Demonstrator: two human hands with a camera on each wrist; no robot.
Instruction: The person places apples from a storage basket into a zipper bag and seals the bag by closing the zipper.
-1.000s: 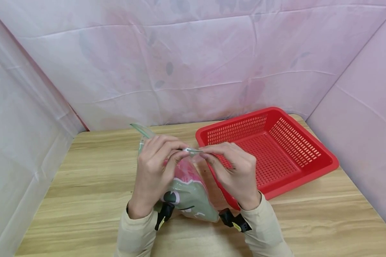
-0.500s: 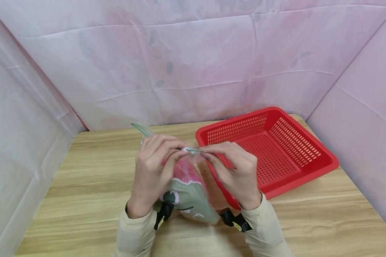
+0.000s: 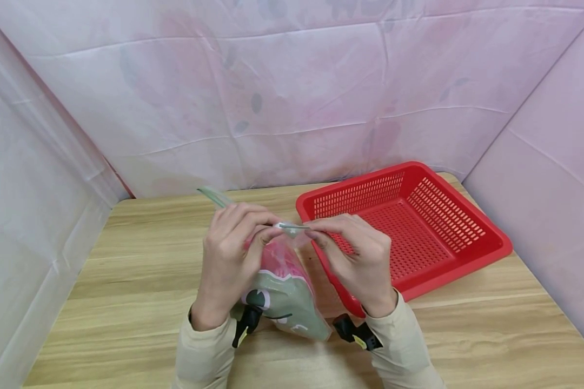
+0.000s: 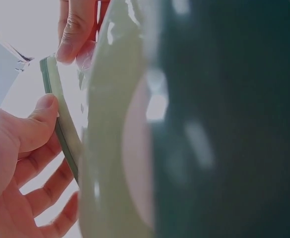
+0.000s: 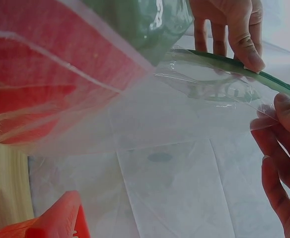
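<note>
Both hands pinch the top edge of a clear zip bag (image 3: 292,305), which has a green cartoon face and pink-red printing or contents. My left hand (image 3: 233,251) holds the zip strip between thumb and forefinger. A short way to its right, my right hand (image 3: 352,254) pinches the strip's right end. The strip's far end (image 3: 214,196) sticks out beyond the left hand. In the right wrist view the green zip (image 5: 279,85) runs between the two hands, and the plastic below hangs loose. The bulging bag (image 4: 115,148) fills much of the left wrist view.
A red plastic basket (image 3: 459,270) with slotted walls stands right of the bag, partly behind the right hand. Wood-grain table (image 3: 126,302) lies under everything. Pale pink cloth (image 3: 292,97) hangs at the back and sides.
The left hand has shifted very slightly left, so a little more of the strip shows between the hands. Both hands keep their pinch; the basket has stayed put.
</note>
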